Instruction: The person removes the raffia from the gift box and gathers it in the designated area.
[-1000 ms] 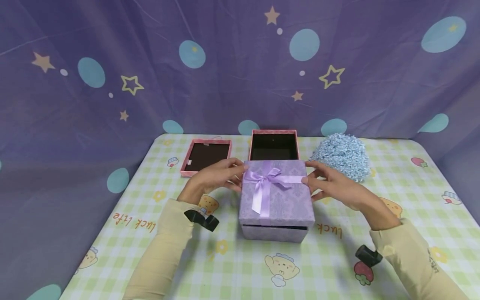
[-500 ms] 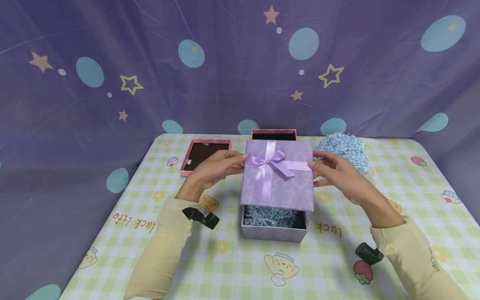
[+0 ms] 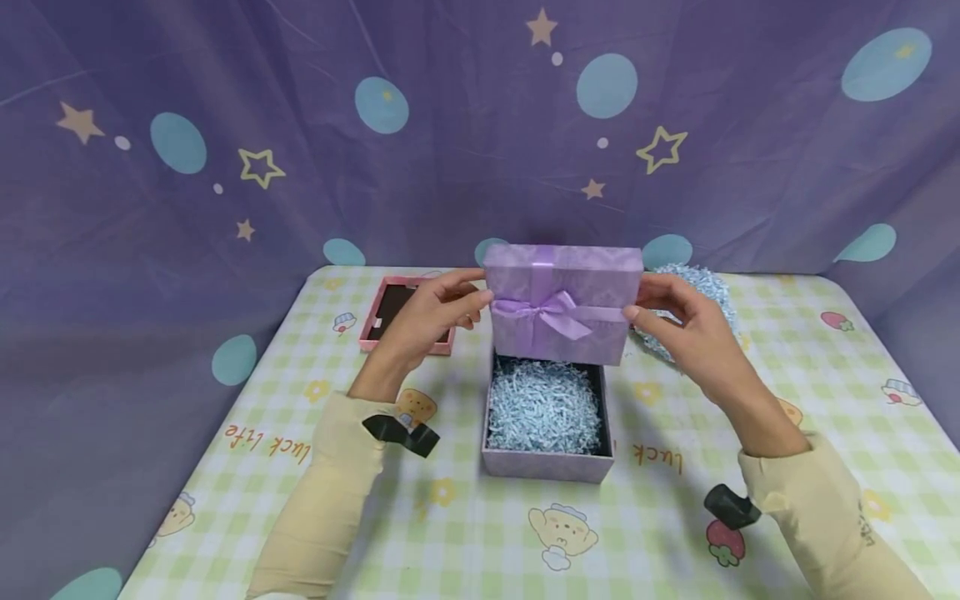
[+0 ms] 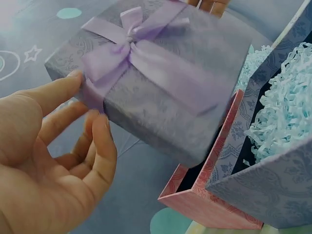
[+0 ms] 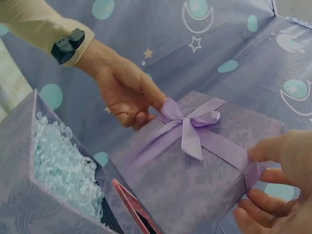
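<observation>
Both hands hold a purple patterned box lid [image 3: 564,333] with a lilac ribbon bow [image 3: 553,312], tilted up above the far side of its box. My left hand [image 3: 423,321] grips the lid's left edge, thumb on top and fingers at the side, as the left wrist view shows. On the opposite edge my right hand [image 3: 693,333] pinches the lid near the ribbon's end. Below stands the purple box [image 3: 547,465] on the table, uncovered. Pale blue shredded paper [image 3: 543,408] fills it, also seen in the right wrist view.
A pink-rimmed lid [image 3: 369,329] lies inside up at the back left. Behind the purple lid is a pink box [image 4: 229,209], hidden in the head view. A heap of blue shredded paper [image 3: 701,287] sits at the back right. The tablecloth [image 3: 420,542] is checked green.
The purple lid has come up off its box and moved back, tilting upright in both hands. The shredded paper inside is now exposed, and the lid covers the pink box behind.
</observation>
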The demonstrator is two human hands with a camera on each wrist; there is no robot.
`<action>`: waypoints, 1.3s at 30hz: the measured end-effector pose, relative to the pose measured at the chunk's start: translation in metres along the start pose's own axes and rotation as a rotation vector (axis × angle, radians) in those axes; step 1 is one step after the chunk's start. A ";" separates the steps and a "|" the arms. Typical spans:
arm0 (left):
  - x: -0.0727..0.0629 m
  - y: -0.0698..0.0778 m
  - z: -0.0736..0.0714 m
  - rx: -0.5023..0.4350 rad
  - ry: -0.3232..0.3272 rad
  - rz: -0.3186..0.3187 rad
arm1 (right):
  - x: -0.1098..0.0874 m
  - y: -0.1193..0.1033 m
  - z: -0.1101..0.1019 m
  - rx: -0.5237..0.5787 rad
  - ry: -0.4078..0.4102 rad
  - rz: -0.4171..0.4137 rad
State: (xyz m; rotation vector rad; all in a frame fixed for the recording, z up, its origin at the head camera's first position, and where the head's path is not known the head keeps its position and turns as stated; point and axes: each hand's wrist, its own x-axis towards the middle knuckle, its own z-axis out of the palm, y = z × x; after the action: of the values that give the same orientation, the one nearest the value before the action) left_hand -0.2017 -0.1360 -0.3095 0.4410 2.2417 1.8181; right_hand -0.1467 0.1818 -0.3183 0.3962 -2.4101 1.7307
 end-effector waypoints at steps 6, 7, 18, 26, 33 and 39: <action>-0.001 0.001 -0.001 -0.109 -0.064 0.030 | -0.001 0.002 0.004 -0.084 0.042 -0.055; -0.001 0.000 -0.001 -0.133 -0.077 0.031 | -0.001 0.003 0.004 -0.094 0.042 -0.056; -0.001 -0.004 -0.010 -0.107 -0.114 0.045 | -0.001 0.006 0.006 0.056 -0.024 -0.035; 0.001 -0.004 -0.012 -0.108 -0.079 0.029 | -0.002 0.007 0.015 0.195 -0.015 0.052; -0.001 -0.006 -0.017 -0.091 -0.045 -0.119 | -0.003 0.005 0.026 0.312 -0.089 0.122; -0.008 -0.013 -0.028 -0.121 -0.052 -0.176 | -0.004 0.002 0.041 0.320 -0.147 0.189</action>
State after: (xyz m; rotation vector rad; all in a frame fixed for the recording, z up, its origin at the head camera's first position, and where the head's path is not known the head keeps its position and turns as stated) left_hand -0.2056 -0.1672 -0.3168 0.2571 2.0523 1.8170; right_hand -0.1421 0.1446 -0.3348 0.3527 -2.3315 2.2568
